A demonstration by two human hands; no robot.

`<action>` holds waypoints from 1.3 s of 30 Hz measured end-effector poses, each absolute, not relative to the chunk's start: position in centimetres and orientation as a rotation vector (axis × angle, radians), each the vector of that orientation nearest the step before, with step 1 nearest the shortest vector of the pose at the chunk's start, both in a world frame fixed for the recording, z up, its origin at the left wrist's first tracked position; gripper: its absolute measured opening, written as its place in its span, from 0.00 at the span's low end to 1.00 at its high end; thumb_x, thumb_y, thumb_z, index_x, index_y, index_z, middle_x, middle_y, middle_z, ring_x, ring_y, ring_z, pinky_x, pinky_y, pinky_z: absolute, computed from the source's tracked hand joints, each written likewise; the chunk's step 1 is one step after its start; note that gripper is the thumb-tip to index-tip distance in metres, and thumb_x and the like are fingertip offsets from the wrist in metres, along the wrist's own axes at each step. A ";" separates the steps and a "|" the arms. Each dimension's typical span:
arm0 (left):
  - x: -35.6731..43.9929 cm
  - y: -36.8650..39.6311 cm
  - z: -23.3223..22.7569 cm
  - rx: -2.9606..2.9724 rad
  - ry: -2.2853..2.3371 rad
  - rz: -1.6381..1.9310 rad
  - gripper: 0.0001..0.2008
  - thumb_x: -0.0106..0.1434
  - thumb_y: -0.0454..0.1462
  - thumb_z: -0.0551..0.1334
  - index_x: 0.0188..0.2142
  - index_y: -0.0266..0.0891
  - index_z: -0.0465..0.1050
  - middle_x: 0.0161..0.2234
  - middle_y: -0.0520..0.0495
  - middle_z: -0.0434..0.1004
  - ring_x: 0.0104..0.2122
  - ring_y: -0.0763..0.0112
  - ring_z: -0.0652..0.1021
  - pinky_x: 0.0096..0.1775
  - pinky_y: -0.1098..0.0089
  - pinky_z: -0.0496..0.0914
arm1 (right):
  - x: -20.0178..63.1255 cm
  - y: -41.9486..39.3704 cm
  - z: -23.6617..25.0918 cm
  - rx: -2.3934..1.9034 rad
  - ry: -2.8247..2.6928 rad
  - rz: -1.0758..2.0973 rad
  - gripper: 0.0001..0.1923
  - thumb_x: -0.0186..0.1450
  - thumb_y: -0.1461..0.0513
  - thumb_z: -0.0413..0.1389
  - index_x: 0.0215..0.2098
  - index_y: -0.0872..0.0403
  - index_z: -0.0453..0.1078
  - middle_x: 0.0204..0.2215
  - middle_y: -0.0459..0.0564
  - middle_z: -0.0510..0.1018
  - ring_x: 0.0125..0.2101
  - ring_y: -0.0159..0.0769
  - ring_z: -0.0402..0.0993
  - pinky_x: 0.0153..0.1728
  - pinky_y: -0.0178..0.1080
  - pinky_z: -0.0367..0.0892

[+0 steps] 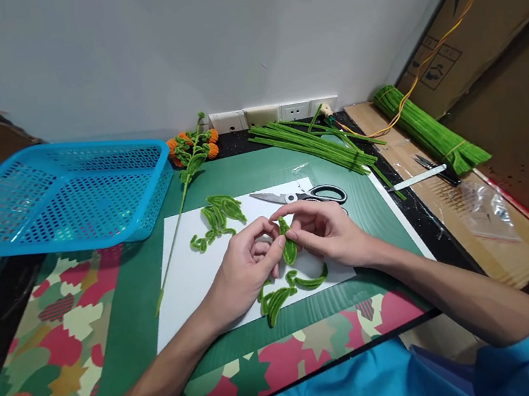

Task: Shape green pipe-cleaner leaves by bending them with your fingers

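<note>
Held above the white paper [196, 277], between both hands: small fuzzy green leaf piece [289, 248], tip pointing away from the body, broader end toward it. Apparently bent from the same material as the loose green stems [316, 145] beyond the scissors [291, 198].

Handling, by judgement: very light; soft pile outside, probably thin wire inside. Likely to bend readily and keep shape; not slippery, hard to break, easy to squash or twist out of outline. Best to take hold at the narrow upper part, fingertips only, with no pressing across the broad loops.

Left hand [244, 259]: pinching the left edge near mid-length with thumb and index; remaining fingers curled inward. Right hand [324, 232]: gripping lightly from the right, thumb on the edge, index arched toward the tip. Exact contact behind the piece hidden; cannot tell.

Forearms angled inward from both sides, palms facing each other. Also on the paper: green looped pieces [217, 216] beyond the left hand, plus a nearer looped cluster [278, 304], partly past the paper's edge.
</note>
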State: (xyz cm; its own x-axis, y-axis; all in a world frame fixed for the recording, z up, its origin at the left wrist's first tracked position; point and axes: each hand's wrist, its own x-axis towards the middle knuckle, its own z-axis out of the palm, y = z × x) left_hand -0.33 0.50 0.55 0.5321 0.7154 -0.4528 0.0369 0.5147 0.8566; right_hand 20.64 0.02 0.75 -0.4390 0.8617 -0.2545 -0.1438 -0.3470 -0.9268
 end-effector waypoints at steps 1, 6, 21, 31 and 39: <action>-0.3 0.5 0.6 0.961 0.935 0.489 0.14 0.73 0.46 0.65 0.38 0.39 0.66 0.23 0.57 0.69 0.22 0.77 0.72 0.26 0.78 0.65 | 20.7 0.0 0.8 -1.034 -1.175 1.859 0.13 0.74 0.61 0.61 0.56 0.56 0.74 0.28 0.42 0.72 0.22 0.25 0.64 0.22 0.28 0.61; -0.1 0.6 0.5 0.966 0.954 0.505 0.11 0.71 0.42 0.66 0.40 0.39 0.68 0.23 0.56 0.70 0.21 0.77 0.71 0.25 0.77 0.64 | 20.8 -0.1 0.8 -1.113 -1.223 1.828 0.11 0.75 0.59 0.60 0.53 0.54 0.72 0.29 0.42 0.72 0.21 0.25 0.64 0.21 0.29 0.62; 0.2 0.2 0.9 1.004 0.962 0.454 0.15 0.74 0.49 0.62 0.43 0.39 0.66 0.20 0.57 0.69 0.20 0.76 0.70 0.25 0.76 0.63 | 21.3 -0.1 0.7 -1.254 -1.327 1.840 0.17 0.72 0.51 0.65 0.39 0.55 0.69 0.26 0.42 0.68 0.21 0.26 0.61 0.19 0.29 0.55; 0.2 0.1 0.5 0.972 0.963 0.481 0.13 0.72 0.45 0.64 0.41 0.40 0.64 0.22 0.59 0.67 0.20 0.77 0.71 0.24 0.78 0.64 | 21.3 -0.1 0.7 -1.197 -1.296 1.919 0.15 0.73 0.53 0.63 0.39 0.55 0.66 0.26 0.41 0.66 0.21 0.26 0.58 0.19 0.29 0.54; 0.5 0.2 0.8 1.051 1.047 0.535 0.10 0.68 0.40 0.67 0.37 0.38 0.67 0.26 0.57 0.67 0.21 0.80 0.69 0.23 0.78 0.62 | 21.0 -0.2 1.0 -1.245 -1.329 1.867 0.14 0.71 0.54 0.62 0.37 0.56 0.68 0.28 0.43 0.68 0.24 0.27 0.60 0.21 0.28 0.56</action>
State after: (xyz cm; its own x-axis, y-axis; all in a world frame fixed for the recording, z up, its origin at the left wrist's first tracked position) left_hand 0.51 0.19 0.77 0.4405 0.7846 -0.4363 0.1059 0.4373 0.8931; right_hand 21.01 -0.20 1.03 -0.4369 0.8169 -0.3765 0.0888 -0.3774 -0.9218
